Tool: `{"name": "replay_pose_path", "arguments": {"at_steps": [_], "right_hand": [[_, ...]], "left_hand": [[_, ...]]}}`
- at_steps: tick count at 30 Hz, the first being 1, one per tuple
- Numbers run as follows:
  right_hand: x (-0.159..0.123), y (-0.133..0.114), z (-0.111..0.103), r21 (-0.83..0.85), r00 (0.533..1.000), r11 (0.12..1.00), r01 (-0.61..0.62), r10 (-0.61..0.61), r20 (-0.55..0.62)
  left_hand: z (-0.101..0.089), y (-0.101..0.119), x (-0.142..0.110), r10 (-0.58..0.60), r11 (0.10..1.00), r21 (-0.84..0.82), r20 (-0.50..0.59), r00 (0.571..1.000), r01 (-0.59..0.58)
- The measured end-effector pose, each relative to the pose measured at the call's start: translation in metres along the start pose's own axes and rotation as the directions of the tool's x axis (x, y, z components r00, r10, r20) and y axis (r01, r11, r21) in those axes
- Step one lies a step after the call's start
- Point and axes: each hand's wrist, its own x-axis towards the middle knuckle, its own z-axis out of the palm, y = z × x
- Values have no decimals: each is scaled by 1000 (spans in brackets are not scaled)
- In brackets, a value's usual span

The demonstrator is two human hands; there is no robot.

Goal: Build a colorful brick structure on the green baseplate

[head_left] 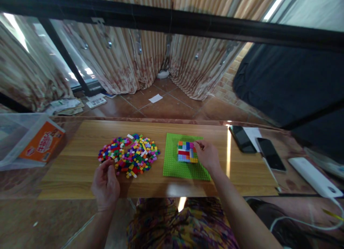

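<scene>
A green baseplate (pixel 172 168) lies on the wooden board, bearing a block of joined toy bricks (pixel 185 154) in many colours. At the right side of that block is my right hand (pixel 208 155), its thumb and forefinger pinched together at the upper right corner; anything between the fingertips is too small to make out. To the left spreads a loose pile of small coloured bricks (pixel 139 152). My left hand (pixel 106 181) is at the pile's lower left edge, fingers curled and fingertips close together. Whether a brick sits in them is hidden.
Two dark phones (pixel 243 139) (pixel 271 154) and a white power bank (pixel 314 177) with a cable lie at the right. A clear plastic bin (pixel 21 130) beside an orange box (pixel 43 143) stands at the left. A dark metal bar (pixel 172 19) crosses above, before the curtains.
</scene>
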Motion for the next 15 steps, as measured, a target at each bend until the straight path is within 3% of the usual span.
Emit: {"name": "replay_pose_path", "arguments": {"at_steps": [15], "right_hand": [[2, 20, -2, 57, 994, 996, 66, -70, 87]], "left_hand": [[0, 0, -1, 41, 999, 8, 9, 999, -41]]}}
